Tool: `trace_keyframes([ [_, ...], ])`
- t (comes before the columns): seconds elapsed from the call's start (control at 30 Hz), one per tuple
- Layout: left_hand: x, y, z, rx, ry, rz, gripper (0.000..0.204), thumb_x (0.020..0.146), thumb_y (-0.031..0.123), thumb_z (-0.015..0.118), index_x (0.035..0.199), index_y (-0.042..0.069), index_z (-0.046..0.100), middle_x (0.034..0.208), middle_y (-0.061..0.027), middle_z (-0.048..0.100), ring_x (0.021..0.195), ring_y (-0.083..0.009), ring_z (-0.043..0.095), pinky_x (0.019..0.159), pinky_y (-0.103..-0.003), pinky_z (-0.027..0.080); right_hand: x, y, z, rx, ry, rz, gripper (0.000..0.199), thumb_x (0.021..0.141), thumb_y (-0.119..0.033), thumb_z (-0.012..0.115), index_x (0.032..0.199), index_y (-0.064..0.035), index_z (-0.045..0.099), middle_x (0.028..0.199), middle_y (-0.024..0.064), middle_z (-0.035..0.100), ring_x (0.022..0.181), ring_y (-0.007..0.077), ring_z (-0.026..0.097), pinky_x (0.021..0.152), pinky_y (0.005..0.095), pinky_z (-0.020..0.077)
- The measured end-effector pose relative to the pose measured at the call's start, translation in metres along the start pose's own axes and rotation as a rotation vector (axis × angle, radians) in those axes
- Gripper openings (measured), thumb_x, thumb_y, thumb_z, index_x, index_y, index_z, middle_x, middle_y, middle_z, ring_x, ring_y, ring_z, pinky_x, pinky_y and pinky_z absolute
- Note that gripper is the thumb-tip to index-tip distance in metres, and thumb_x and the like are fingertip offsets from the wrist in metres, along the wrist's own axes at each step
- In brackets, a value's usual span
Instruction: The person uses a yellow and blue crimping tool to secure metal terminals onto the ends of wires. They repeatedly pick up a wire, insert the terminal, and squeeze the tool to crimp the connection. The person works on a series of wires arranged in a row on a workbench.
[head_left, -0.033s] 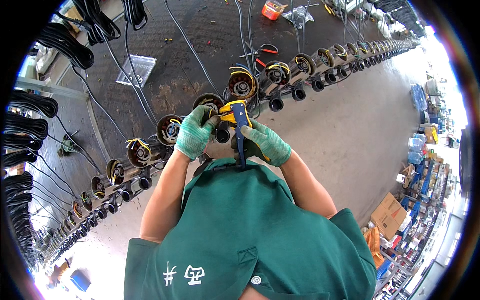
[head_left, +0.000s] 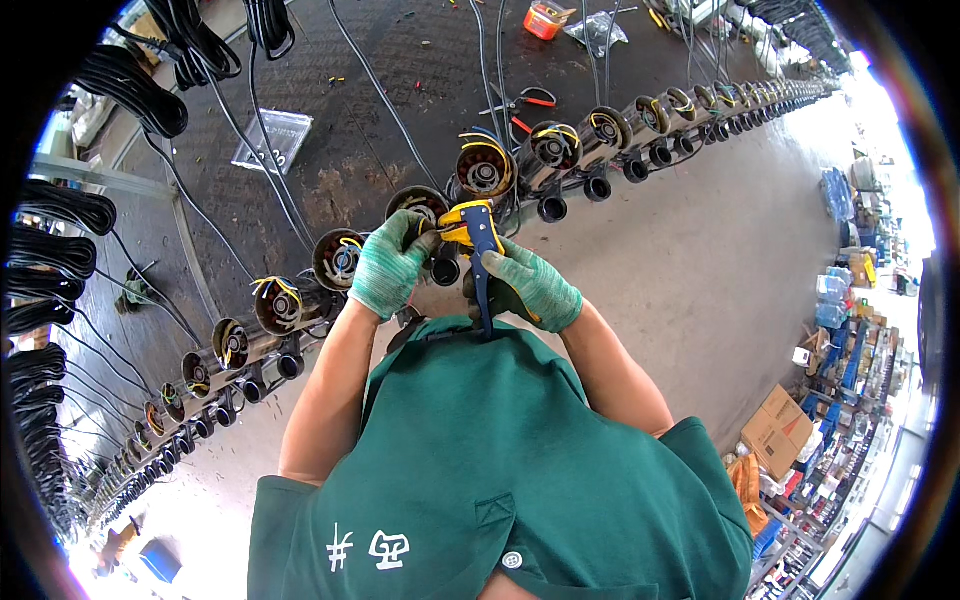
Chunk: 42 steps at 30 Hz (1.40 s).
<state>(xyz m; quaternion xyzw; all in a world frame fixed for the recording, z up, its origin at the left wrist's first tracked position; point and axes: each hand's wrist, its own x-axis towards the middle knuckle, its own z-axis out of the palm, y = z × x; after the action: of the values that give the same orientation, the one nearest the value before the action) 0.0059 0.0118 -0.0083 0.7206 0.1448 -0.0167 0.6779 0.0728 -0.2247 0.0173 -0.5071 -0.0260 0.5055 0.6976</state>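
Note:
My right hand (head_left: 530, 283), in a green knitted glove with dark fingers, grips a wire stripper (head_left: 481, 238) with a dark blue body and yellow jaws. The tool stands upright in front of my chest, its jaws pointing left. At those jaws my left hand (head_left: 392, 265), gloved alike, is closed with fingertips pinched round a thin wire (head_left: 436, 231); the wire is mostly hidden. Just behind my left fingers is the open end of a metal motor housing (head_left: 417, 203). Beside it on the right, another motor housing (head_left: 484, 172) has yellow and blue wires sticking out.
Similar housings (head_left: 283, 303) run in a long row on both sides along the dark table's (head_left: 350, 120) edge. Black cables (head_left: 385, 95) hang across it, with coiled bundles (head_left: 130, 90) at left. Red-handled pliers (head_left: 525, 105), a clear plastic bag (head_left: 597, 33) and an orange tub (head_left: 546, 20) lie beyond.

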Motion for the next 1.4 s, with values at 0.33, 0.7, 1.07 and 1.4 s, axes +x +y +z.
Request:
trace_keyframes([
  [0.33, -0.001, 0.004, 0.001, 0.294, -0.010, 0.157, 0.019, 0.100, 0.007, 0.072, 0.116, -0.001, 0.068, 0.094, -0.0044, 0.073, 0.082, -0.0100, 0.063, 0.073, -0.030, 0.055, -0.012, 0.001, 0.008, -0.064, 0.054, 0.002, 0.041, 0.104, -0.045, 0.063, 0.120, -0.0084, 0.054, 0.089, 0.0069, 0.065, 0.063, 0.0194, 0.064, 0.054, 0.0374, 0.0541],
  [0.7, -0.004, 0.004, 0.005, 0.132, -0.020, 0.101, 0.028, 0.100, 0.011, 0.073, 0.126, 0.000, 0.066, 0.107, -0.0086, 0.076, 0.093, -0.0149, 0.068, 0.085, -0.031, 0.056, -0.017, 0.017, 0.006, 0.309, 0.144, -0.171, 0.043, 0.098, -0.024, 0.069, 0.133, -0.0021, 0.056, 0.110, 0.0135, 0.069, 0.098, 0.0281, 0.070, 0.088, 0.0462, 0.0601],
  [1.07, -0.008, -0.013, 0.001, -0.032, -0.045, 0.109, 0.027, 0.098, -0.001, 0.068, 0.125, 0.002, 0.067, 0.108, -0.0076, 0.075, 0.099, -0.0161, 0.068, 0.092, -0.032, 0.056, 0.047, 0.013, 0.025, -0.349, 0.312, -0.446, 0.064, 0.092, 0.003, 0.069, 0.151, -0.0067, 0.044, 0.111, 0.0042, 0.064, 0.098, 0.0121, 0.062, 0.089, 0.0281, 0.0540],
  [1.4, -0.010, -0.008, -0.001, 0.181, -0.086, 0.079, 0.030, 0.092, -0.003, 0.075, 0.120, 0.003, 0.068, 0.106, -0.0069, 0.075, 0.096, -0.0152, 0.068, 0.089, -0.034, 0.058, 0.059, 0.005, 0.024, -0.527, 0.292, -0.407, 0.061, 0.089, 0.001, 0.078, 0.143, -0.0045, 0.049, 0.103, 0.0024, 0.068, 0.088, 0.0118, 0.064, 0.082, 0.0294, 0.0556],
])
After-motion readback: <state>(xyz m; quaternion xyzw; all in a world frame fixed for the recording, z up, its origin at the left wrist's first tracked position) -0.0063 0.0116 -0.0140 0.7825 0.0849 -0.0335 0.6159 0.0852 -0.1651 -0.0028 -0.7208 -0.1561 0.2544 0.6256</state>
